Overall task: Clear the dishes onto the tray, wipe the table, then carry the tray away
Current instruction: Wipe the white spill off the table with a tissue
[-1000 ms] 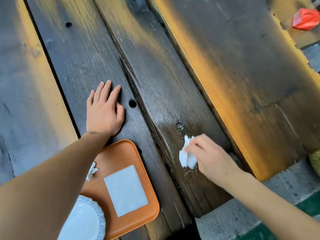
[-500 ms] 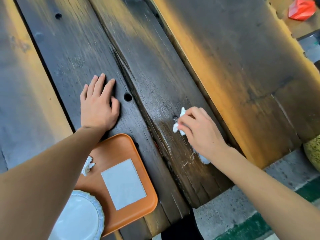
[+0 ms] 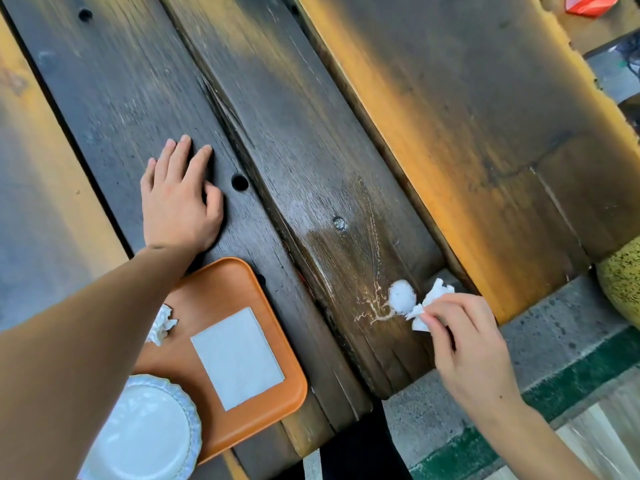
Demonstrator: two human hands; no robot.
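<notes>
My right hand (image 3: 464, 337) pinches a crumpled white tissue (image 3: 431, 303) at the near right edge of the dark wooden table (image 3: 311, 133). Just left of the tissue lies a white blob (image 3: 401, 295) with thin pale streaks trailing from it on the wet plank. My left hand (image 3: 178, 199) rests flat on the plank, fingers straight, just beyond the orange tray (image 3: 273, 348). The tray carries a white plate (image 3: 145, 431), a flat white napkin (image 3: 237, 356) and a small crumpled tissue (image 3: 162, 323). My left forearm hides part of the tray and plate.
A screw head (image 3: 338, 222) and a round hole (image 3: 239, 182) mark the planks. A grey concrete ledge (image 3: 554, 317) and a green stripe run below the table end. A speckled yellow-green object (image 3: 623, 282) sits at the right edge, a red thing (image 3: 588, 3) at the top right.
My right hand has dragged the tissue from beside the screw head toward me to the table's near edge, uncovering a white blob and streaks. My left hand stays put.
</notes>
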